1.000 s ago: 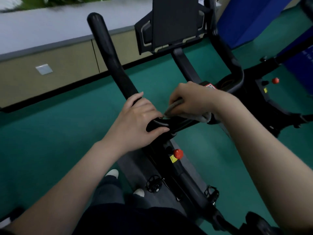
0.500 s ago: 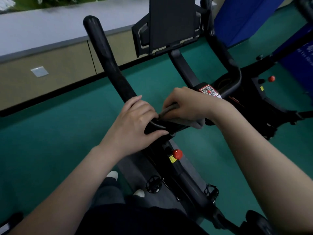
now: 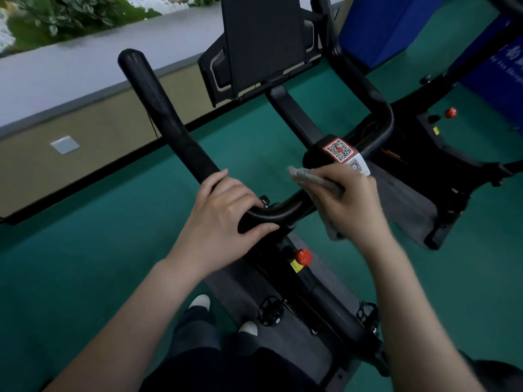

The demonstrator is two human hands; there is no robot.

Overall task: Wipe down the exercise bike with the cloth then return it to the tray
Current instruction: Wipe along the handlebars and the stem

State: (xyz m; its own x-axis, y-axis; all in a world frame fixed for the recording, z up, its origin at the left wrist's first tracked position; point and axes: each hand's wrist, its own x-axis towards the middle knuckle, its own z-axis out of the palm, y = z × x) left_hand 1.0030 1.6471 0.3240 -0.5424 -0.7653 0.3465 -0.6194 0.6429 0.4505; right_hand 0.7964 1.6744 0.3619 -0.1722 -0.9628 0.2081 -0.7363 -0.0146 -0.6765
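A black exercise bike fills the middle of the view, with its curved handlebar rising to the upper left. My left hand grips the handlebar's lower bend. My right hand holds a grey cloth wrapped over the bar just right of the left hand, below the stem with its red and white QR sticker. A dark tablet holder stands at the top. No tray is in view.
A red knob sits on the frame below the handlebar, with pedals lower down. A second bike stands to the right on the green floor. Blue panels are at the upper right. A low beige wall runs on the left.
My right hand has slid the cloth rightward along the bar, away from the left hand and toward the stem, uncovering the bend between them. The left hand keeps its grip.
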